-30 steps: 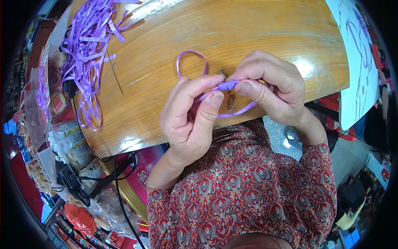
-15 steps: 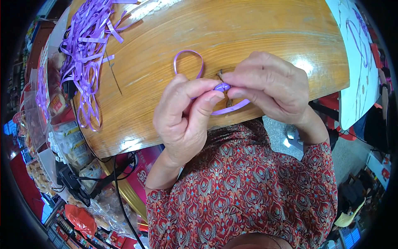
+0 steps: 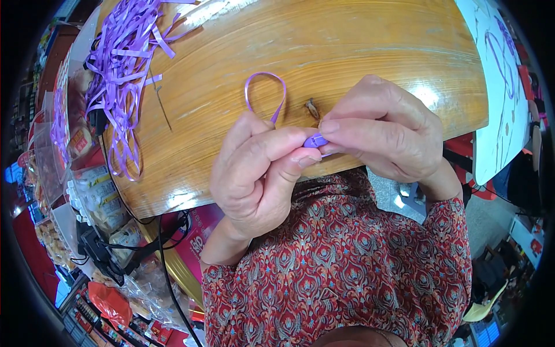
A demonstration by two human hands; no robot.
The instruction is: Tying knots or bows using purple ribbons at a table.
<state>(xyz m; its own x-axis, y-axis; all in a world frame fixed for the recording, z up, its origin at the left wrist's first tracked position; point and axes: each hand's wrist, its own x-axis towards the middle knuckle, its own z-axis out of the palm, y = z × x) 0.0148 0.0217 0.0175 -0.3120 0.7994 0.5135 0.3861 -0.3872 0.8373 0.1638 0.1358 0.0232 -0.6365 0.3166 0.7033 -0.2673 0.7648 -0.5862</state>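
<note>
A purple ribbon curls in a loop over the wooden table beyond my left hand. Its folded, knot-like part sits between my two hands near the table's front edge. My left hand pinches this folded part between thumb and forefinger. From the other side my right hand grips it, the thumb pressed against the fold. The right fingertips are partly hidden behind that thumb, and so is most of the ribbon's other end.
The wooden table has a dark knot mark or crack beyond my hands. A heap of purple ribbons lies at its far left. A white sheet with more ribbon lies to the right. Packaged goods and a black cable are at the left.
Both hands have come slightly nearer to me with the folded ribbon. My right thumb now lies over the fold, and the ribbon band below the hands is mostly covered.
</note>
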